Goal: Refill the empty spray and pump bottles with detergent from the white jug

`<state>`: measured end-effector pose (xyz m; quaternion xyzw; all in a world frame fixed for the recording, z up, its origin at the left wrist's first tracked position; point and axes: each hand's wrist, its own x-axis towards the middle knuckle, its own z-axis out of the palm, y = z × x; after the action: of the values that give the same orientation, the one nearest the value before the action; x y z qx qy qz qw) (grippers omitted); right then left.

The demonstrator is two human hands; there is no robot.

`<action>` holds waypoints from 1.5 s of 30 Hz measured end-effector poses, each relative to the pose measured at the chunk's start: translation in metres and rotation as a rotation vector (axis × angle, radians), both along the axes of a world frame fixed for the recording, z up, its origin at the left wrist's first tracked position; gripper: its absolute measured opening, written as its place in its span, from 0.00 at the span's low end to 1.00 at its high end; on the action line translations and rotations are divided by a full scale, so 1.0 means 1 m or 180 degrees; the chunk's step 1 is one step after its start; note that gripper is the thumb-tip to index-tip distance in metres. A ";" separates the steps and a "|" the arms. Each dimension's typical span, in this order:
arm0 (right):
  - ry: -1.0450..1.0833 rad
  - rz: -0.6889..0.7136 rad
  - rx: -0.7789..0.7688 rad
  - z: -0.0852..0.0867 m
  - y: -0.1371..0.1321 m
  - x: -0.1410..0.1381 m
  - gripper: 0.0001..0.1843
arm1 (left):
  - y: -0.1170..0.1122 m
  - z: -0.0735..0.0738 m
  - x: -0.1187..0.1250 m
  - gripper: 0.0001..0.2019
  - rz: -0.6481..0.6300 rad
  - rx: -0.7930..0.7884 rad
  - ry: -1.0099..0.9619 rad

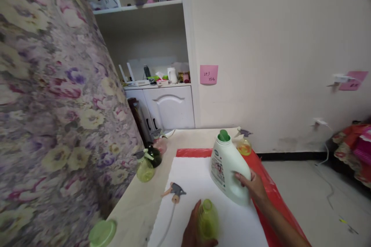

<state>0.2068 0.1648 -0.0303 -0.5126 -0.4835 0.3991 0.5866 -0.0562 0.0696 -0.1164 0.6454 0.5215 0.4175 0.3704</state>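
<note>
My right hand (252, 187) grips the handle of a large pale green detergent jug (227, 173), tilted a little to the left. Its cap is off, and a green pouring spout shows in the mouth. Nearer to me, my left hand (191, 225) is wrapped round a translucent yellow-green spray bottle (207, 222) whose neck is uncovered. The jug's mouth and the bottle's neck are well apart. A grey and peach trigger sprayer head (175, 192) with a long tube lies on the white sheet (185, 171), left of the bottle.
Several spray bottles stand along the table's left side, among them a yellow-green one (145, 169). Another with orange liquid (244, 146) stands behind the jug. A green round lid (102, 233) lies front left. A floral curtain (66, 115) borders the left; red plastic (269, 185) covers the right edge.
</note>
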 end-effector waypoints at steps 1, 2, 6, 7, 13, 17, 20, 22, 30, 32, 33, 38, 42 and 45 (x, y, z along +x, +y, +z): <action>0.0007 -0.0041 -0.0013 -0.001 0.001 -0.002 0.22 | 0.001 0.000 -0.001 0.50 -0.0007 -0.0001 0.0019; 0.0013 -0.0087 -0.0021 -0.003 0.002 -0.003 0.22 | 0.001 0.000 -0.002 0.50 -0.0014 0.0014 0.0015; 0.0007 -0.0278 -0.0049 -0.003 0.002 -0.006 0.21 | 0.001 -0.001 -0.004 0.49 -0.0028 0.0019 -0.0082; 0.0001 -0.0322 -0.0055 -0.003 0.001 -0.006 0.21 | 0.002 -0.002 -0.004 0.49 -0.0027 0.0006 -0.0103; -0.0046 -0.0550 -0.0049 0.007 -0.013 0.006 0.19 | 0.004 -0.007 -0.003 0.53 -0.0023 -0.0190 -0.0004; -0.0143 -0.0479 -0.0036 0.023 -0.031 0.021 0.20 | -0.001 0.003 0.000 0.52 0.0005 -0.0105 0.0054; -0.0294 -0.0372 -0.0034 0.039 -0.050 0.033 0.20 | -0.004 0.009 0.002 0.54 -0.0008 -0.0043 -0.0053; -0.0408 -0.0281 -0.0076 0.050 -0.062 0.040 0.21 | -0.006 0.011 0.003 0.54 0.0062 -0.0064 -0.0064; -0.1224 0.0386 -0.0426 0.092 -0.105 0.063 0.23 | -0.007 0.012 0.006 0.51 0.0085 0.0078 0.0042; -0.1575 0.0516 -0.0494 0.102 -0.113 0.066 0.21 | -0.007 0.013 0.006 0.50 0.0073 0.0095 0.0037; -0.1767 0.0572 -0.0519 0.106 -0.116 0.068 0.20 | -0.008 0.012 0.006 0.49 0.0080 0.0113 0.0014; -0.2424 0.0875 -0.0501 0.121 -0.124 0.071 0.18 | -0.007 0.011 0.004 0.43 0.0141 0.0212 -0.0325; -0.2542 0.1024 -0.0490 0.125 -0.126 0.069 0.15 | -0.012 0.030 0.004 0.33 0.0311 0.0415 -0.0509; -0.2550 0.1136 -0.0504 0.128 -0.126 0.067 0.13 | -0.015 0.060 0.007 0.25 0.0343 0.0556 -0.0534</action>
<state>0.2734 0.0386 0.0981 -0.5787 -0.7215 0.2998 0.2338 -0.0493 0.0545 -0.0559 0.6090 0.4842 0.5332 0.3322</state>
